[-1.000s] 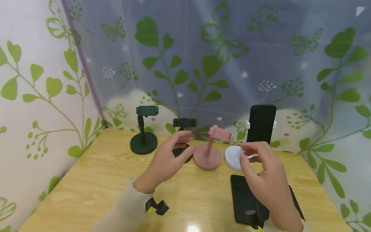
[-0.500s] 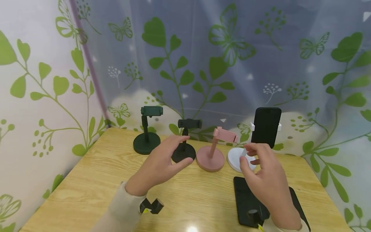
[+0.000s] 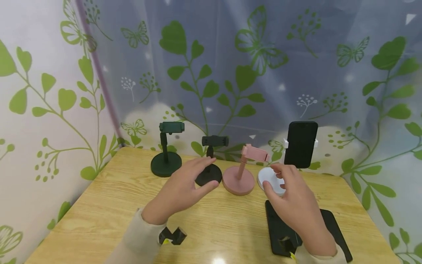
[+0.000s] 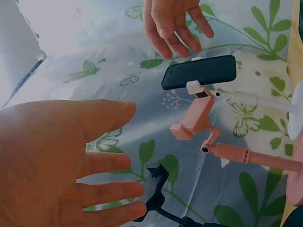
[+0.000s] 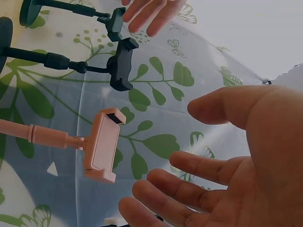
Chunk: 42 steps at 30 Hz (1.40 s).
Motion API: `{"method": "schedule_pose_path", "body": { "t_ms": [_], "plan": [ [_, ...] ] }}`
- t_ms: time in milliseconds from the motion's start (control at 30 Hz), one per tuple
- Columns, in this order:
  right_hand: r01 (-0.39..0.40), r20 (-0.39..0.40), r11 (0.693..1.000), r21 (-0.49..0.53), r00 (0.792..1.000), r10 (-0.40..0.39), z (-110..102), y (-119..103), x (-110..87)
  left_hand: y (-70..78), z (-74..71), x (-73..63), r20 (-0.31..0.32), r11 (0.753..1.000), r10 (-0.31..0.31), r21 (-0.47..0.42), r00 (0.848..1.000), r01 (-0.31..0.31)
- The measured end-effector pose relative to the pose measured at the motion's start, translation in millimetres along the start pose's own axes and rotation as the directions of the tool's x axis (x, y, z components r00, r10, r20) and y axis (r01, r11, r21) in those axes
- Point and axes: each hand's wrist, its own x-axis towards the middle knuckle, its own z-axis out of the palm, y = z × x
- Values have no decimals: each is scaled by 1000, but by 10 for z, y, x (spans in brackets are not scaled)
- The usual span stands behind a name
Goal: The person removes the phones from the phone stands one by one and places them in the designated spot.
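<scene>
My left hand (image 3: 182, 190) hovers with relaxed, parted fingers in front of the black phone stand (image 3: 208, 175), holding nothing. In the left wrist view that hand's thumb and fingers (image 4: 111, 191) stand apart. My right hand (image 3: 295, 205) is above the table, nearest to the white phone stand (image 3: 266, 180) and partly covering its base. Its fingers are loosely spread around nothing in the right wrist view. A black phone (image 3: 301, 145) sits upright in the white stand's clamp. Between the hands stands a pink phone stand (image 3: 239, 179), its holder tilted.
At the far left stands a dark green phone stand (image 3: 166, 163). Two flat black devices (image 3: 277, 234) lie on the wooden table (image 3: 108, 205), partly under my right hand and wrist. A leaf-patterned curtain (image 3: 211, 55) rises behind the table.
My left hand has drawn slightly left, baring more of the black stand. My right hand has shifted slightly left from the white stand, its fingers a little wider apart. The view has also shifted slightly.
</scene>
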Motion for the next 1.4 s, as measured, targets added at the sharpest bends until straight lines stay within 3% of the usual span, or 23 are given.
{"method": "schedule_pose_path", "body": {
  "t_ms": [500,800,1400],
  "plan": [
    [-24,18,999,-21,1000,24,52,-33,-18,-16,5,-15,24,999,-33,-13,999,33],
    [-37,63,998,-41,997,39,72,-61,-2,-33,-15,-16,90,999,-32,8,995,31],
    [-18,97,998,-57,995,23,94,-87,-20,-14,-22,-26,75,1000,-27,3,997,27]
  ]
}}
